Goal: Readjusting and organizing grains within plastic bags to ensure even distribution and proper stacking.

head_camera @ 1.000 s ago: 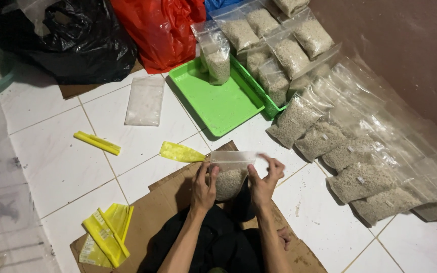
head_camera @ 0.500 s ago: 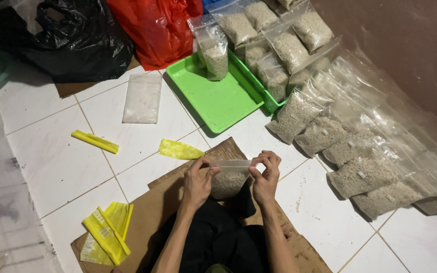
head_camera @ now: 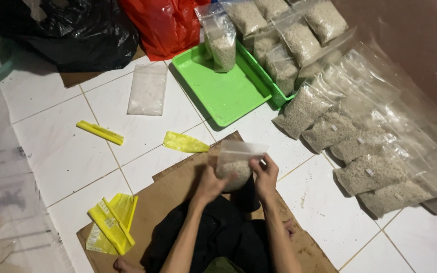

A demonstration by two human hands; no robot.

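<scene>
A small clear plastic bag (head_camera: 236, 164), partly filled with pale grain, is being held upright between both hands above a sheet of brown cardboard (head_camera: 178, 197). The left hand (head_camera: 209, 183) is being closed around the bag's lower left side, and the right hand (head_camera: 265, 174) is being closed on its right edge, with the fingertips (head_camera: 255, 163) pressed against the plastic near the grain line. The bag's empty top is being left free above the grip.

Just left of the grip and slightly beyond it, a yellow wrapper (head_camera: 184, 143) is lying on the white tiled floor (head_camera: 51, 151). Farther left, a folded yellow strip (head_camera: 100, 132) is lying apart, and nearer the person, below and left of the grip, a bundle of yellow wrappers (head_camera: 112, 222) is resting at the cardboard's edge. Beyond the grip, a green tray (head_camera: 223, 93) is being occupied by one standing filled bag (head_camera: 222, 43), and a flat bag of white powder (head_camera: 147, 90) is lying to the tray's left. To the right of the grip, a row of filled bags (head_camera: 360, 151) is being leaned against the wall. Well beyond, a black plastic sack (head_camera: 72, 30) and a red plastic sack (head_camera: 163, 23) are being kept side by side.
</scene>
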